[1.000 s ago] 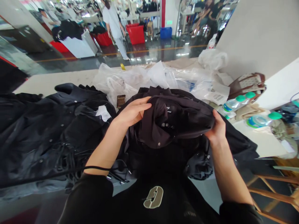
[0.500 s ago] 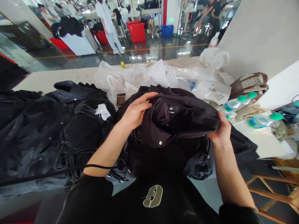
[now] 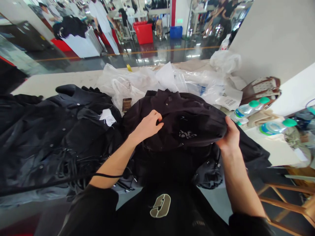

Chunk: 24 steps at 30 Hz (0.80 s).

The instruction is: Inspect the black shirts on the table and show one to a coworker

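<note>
A black jacket (image 3: 169, 108) lies bunched in front of me, with white lettering on its near part and a snap near the top. My right hand (image 3: 229, 133) is closed on the right end of its fabric, thumb uppermost. Over the jacket's left part is my left hand (image 3: 149, 124), fingers bent and a small gap between thumb and forefinger; I see no cloth pinched in that gap. The garment's inside label is hidden. Beside it on the left lies a pile of black garments (image 3: 51, 131) with snaps and cords, topped by a white scrap (image 3: 107, 117).
Clear plastic bags (image 3: 137, 82) run along the table's back, with a dark phone-like item (image 3: 126, 105) before them. At right are green-capped bottles (image 3: 273, 127), a patterned bag (image 3: 262, 87) and a wooden stool (image 3: 287, 203). A person (image 3: 100, 19) walks beyond the table.
The collar opening with its label has folded out of sight, and the lettered side now shows. My left hand has come away from the upper edge and moved lower. My right hand keeps its hold.
</note>
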### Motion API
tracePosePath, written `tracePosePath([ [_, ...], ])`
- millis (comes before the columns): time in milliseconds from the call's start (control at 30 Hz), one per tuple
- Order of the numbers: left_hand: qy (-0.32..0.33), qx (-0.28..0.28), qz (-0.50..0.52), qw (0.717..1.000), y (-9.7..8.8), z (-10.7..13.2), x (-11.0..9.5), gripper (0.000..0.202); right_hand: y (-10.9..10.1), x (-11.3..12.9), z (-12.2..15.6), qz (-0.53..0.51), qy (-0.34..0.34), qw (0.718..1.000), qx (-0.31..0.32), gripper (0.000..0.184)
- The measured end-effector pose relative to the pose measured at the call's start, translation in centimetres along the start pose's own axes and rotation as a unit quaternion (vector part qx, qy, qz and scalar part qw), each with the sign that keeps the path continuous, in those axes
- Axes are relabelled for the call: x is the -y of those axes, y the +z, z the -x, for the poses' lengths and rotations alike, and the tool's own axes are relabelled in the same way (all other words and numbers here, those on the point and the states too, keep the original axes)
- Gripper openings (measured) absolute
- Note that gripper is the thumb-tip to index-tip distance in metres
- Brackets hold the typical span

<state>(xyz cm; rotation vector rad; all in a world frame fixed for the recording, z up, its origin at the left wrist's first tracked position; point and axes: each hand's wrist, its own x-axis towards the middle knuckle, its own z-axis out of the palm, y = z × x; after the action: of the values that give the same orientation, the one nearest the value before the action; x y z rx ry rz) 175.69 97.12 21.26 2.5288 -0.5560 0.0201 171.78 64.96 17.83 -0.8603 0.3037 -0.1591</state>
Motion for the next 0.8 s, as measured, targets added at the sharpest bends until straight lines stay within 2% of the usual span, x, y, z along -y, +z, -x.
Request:
tracePosePath([
  [67,-0.01,0.019,0.048,0.999,-0.2,0.0,0.7,0.01,0.1,0.0,0.0,-0.002,0.0,1.0,-0.004,0.021],
  [167,-0.021,0.043,0.186,0.981,-1.3,0.2,1.3,0.02,0.3,0.2,0.0,0.004,-0.011,1.0,-0.028,0.022],
  [300,-0.033,0.006,0.308,0.951,-2.8,0.7,0.8,0.024,0.1,0.3,-0.1,0.008,-0.015,0.999,-0.045,0.024],
  [500,-0.047,-0.014,0.37,0.928,-3.1,1.1,-0.1,0.025,0.1,0.2,-0.1,0.014,-0.023,0.998,-0.05,0.025],
  [700,-0.063,-0.009,0.418,0.906,-2.6,1.0,0.4,0.024,0.5,0.2,0.0,0.015,-0.033,0.998,-0.048,0.021],
  [800,-0.065,-0.019,0.413,0.908,-2.7,0.8,0.8,0.024,0.6,0.2,0.0,0.025,-0.038,0.998,-0.046,0.022],
])
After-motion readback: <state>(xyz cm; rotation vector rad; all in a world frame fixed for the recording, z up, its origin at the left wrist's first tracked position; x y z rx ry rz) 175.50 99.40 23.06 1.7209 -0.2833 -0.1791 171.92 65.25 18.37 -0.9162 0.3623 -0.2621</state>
